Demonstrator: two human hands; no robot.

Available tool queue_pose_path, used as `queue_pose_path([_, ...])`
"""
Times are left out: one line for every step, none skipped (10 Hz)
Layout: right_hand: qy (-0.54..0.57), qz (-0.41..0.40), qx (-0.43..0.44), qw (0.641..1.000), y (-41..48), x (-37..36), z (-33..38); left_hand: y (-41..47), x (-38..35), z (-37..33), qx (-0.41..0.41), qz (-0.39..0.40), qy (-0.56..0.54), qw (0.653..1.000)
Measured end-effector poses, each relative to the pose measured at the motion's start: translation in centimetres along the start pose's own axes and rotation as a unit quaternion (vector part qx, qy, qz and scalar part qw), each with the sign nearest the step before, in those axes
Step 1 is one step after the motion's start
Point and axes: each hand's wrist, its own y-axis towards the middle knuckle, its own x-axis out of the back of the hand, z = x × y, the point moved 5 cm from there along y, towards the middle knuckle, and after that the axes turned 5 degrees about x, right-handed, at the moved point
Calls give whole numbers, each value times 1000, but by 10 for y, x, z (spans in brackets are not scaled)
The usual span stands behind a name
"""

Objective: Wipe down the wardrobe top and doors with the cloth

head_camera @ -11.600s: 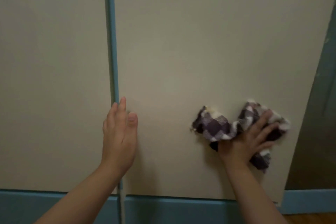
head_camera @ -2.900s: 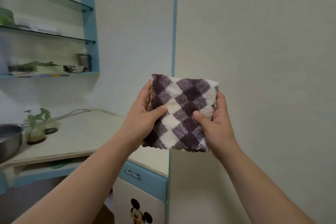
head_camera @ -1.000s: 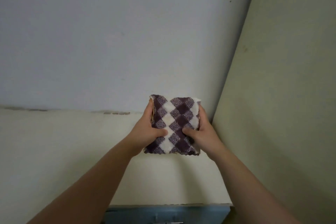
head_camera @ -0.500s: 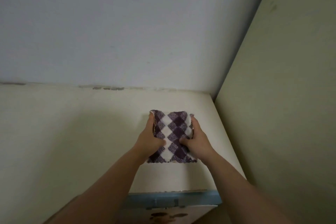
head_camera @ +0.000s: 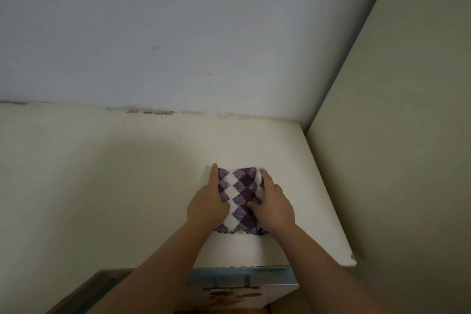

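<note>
I judge the top is only being started: the folded cloth lies flat on it, toward the right rear corner, with bare surface all round and grime along the back seam. The doors are out of view, so I can't rate them. My left hand and right hand grip the cloth's side edges, thumbs on top, fingers running along its flanks.

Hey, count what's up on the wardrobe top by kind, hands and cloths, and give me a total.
Hands: 2, left hand and right hand, both on the cloth
Cloths: 1, purple and white checked
Total: 3
</note>
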Motion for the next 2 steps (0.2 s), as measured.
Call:
queue_pose_path([-73,-13,-4,997,-6,3,-1,-8,0,-1,13,-36,95,995])
queue_pose_path([-120,-30,13,992,-9,5,-2,-15,2,-3,-6,-81,174,981])
